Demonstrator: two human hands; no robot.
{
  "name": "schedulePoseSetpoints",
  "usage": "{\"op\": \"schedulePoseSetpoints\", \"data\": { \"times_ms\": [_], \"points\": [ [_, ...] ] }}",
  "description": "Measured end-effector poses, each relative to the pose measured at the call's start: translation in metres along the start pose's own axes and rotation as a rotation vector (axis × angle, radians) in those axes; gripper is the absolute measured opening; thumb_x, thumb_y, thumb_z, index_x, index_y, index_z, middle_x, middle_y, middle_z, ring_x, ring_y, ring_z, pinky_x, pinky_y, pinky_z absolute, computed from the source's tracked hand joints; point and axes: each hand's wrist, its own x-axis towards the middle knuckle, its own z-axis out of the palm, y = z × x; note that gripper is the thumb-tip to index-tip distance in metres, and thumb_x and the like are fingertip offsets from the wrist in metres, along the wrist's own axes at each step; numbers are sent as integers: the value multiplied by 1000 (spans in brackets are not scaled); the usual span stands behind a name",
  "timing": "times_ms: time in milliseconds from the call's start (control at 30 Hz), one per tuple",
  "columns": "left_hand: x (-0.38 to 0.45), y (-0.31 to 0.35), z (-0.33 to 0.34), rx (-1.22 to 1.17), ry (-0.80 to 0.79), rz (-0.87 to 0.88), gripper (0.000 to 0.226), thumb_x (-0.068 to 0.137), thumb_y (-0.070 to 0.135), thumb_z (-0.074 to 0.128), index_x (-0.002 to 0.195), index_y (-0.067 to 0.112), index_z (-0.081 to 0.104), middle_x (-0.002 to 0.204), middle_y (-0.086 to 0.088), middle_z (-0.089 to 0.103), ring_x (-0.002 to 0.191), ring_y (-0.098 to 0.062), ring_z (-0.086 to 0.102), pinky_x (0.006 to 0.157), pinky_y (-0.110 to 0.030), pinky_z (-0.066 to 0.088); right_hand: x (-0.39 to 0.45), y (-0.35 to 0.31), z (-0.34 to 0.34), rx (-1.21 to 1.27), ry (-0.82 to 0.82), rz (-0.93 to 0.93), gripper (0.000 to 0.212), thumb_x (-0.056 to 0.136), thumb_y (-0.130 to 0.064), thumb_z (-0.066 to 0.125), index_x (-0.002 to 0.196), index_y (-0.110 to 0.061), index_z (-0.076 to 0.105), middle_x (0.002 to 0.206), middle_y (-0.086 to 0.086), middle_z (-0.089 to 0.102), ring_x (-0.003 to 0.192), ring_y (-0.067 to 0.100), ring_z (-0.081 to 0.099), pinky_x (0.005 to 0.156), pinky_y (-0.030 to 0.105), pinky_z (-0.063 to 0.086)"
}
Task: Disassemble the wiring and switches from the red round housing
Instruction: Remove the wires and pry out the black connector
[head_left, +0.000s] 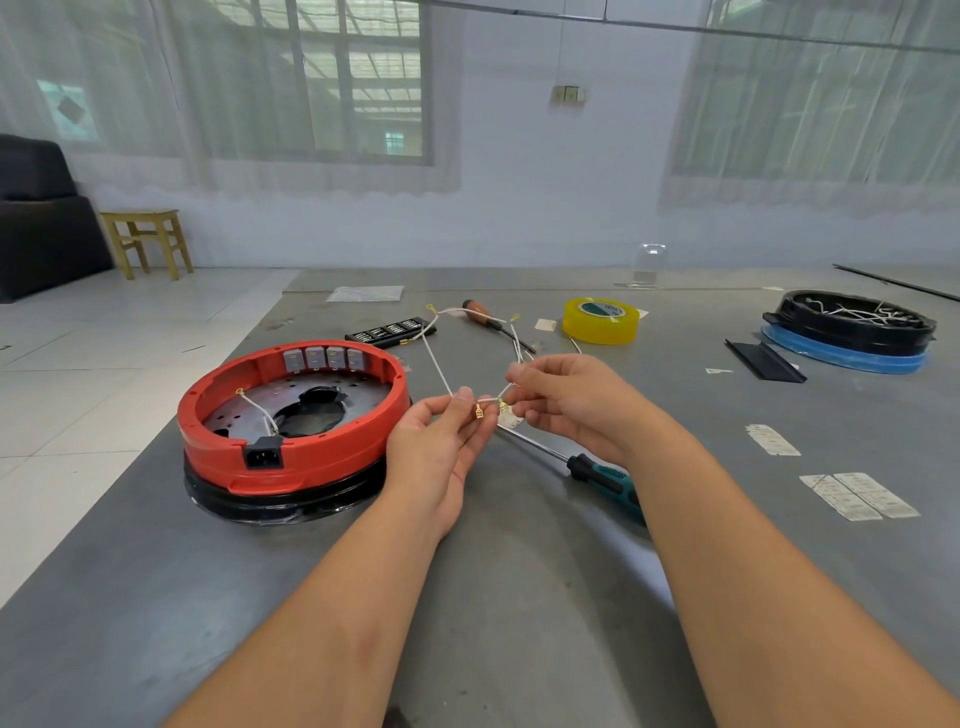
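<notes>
The red round housing (311, 452) sits on a black base at the left of the grey table. Several grey switches (324, 358) line its far inner wall, a black power socket (264, 455) sits in its near wall, and one white wire (257, 410) lies inside. To the right of the housing, my left hand (441, 447) and my right hand (566, 400) each pinch a loop of white wires with brass terminals (439, 369), held above the table.
A teal-handled screwdriver (602, 478) lies under my right hand. Farther back are an orange-handled screwdriver (480, 312), a black bit set (389, 331) and a yellow tape roll (601, 320). A black housing with wires on a blue ring (852, 332) sits far right. Paper labels (860, 493) lie right.
</notes>
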Motion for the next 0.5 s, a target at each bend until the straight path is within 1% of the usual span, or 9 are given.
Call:
{"op": "schedulePoseSetpoints", "data": {
  "times_ms": [67, 133, 200, 267, 333, 400, 433, 467, 500],
  "points": [
    [1, -2, 0, -2, -9, 26, 8, 101, 1, 66, 96, 0, 59, 80, -16, 77, 77, -22, 78, 73, -27, 64, -1, 0, 1, 0, -13, 18, 17, 94, -11, 73, 105, 0, 68, 82, 10, 74, 73, 17, 70, 66, 23, 59],
    [3, -4, 1, 35, -8, 43, 9, 100, 2, 67, 94, 2, 60, 80, -15, 77, 77, -22, 78, 71, -27, 64, 0, 1, 3, -25, 37, 23, 12, 93, -5, 72, 103, 1, 69, 78, 11, 74, 70, 18, 72, 65, 24, 59],
    [5, -4, 1, 137, -5, 91, 9, 100, 6, 69, 94, 3, 62, 79, -13, 78, 78, -24, 79, 70, -27, 64, 1, 2, 5, -64, 95, 22, 9, 94, -3, 71, 101, 1, 69, 73, 10, 73, 66, 17, 71, 62, 24, 58],
    [7, -4, 0, 287, -11, 177, 8, 101, 13, 70, 98, 7, 66, 78, -8, 79, 80, -24, 79, 70, -27, 63, 2, 2, 5, -58, 139, 18, 7, 94, -3, 70, 100, 0, 69, 71, 7, 72, 63, 15, 71, 60, 23, 58],
    [10, -4, -2, 476, -16, 277, 7, 102, 23, 69, 100, 17, 68, 82, -2, 80, 85, -20, 78, 73, -29, 63, 2, 0, 0, -2, 200, 6, 3, 94, 0, 69, 97, 0, 69, 72, 9, 71, 60, 15, 70, 59, 22, 58],
    [13, -5, -7, 776, -20, 407, 7, 104, 32, 65, 98, 29, 69, 87, 6, 79, 89, -6, 74, 79, -28, 56, 6, -6, -12, 41, 275, 8, 3, 93, 2, 69, 97, 2, 68, 72, 11, 70, 58, 15, 68, 58, 22, 59],
    [15, -6, -9, 933, -38, 462, 8, 104, 33, 65, 97, 31, 69, 90, 11, 77, 87, 2, 70, 80, -26, 51, 10, -10, -19, 44, 314, 21, 4, 93, 3, 68, 97, 3, 67, 71, 11, 69, 57, 15, 67, 57, 22, 59],
    [17, -7, -11, 1065, -65, 493, 8, 103, 33, 64, 98, 32, 70, 93, 15, 75, 85, 6, 66, 79, -25, 47, 15, -15, -27, 42, 350, 39, 4, 94, 3, 68, 97, 4, 67, 72, 12, 68, 57, 15, 65, 56, 21, 59],
    [17, -7, -11, 1165, -98, 501, 7, 103, 33, 65, 102, 31, 71, 97, 16, 74, 83, 5, 64, 79, -26, 46, 21, -20, -36, 39, 378, 64, 2, 94, 4, 67, 96, 3, 66, 72, 12, 67, 58, 15, 64, 55, 20, 58]
  ]
}}
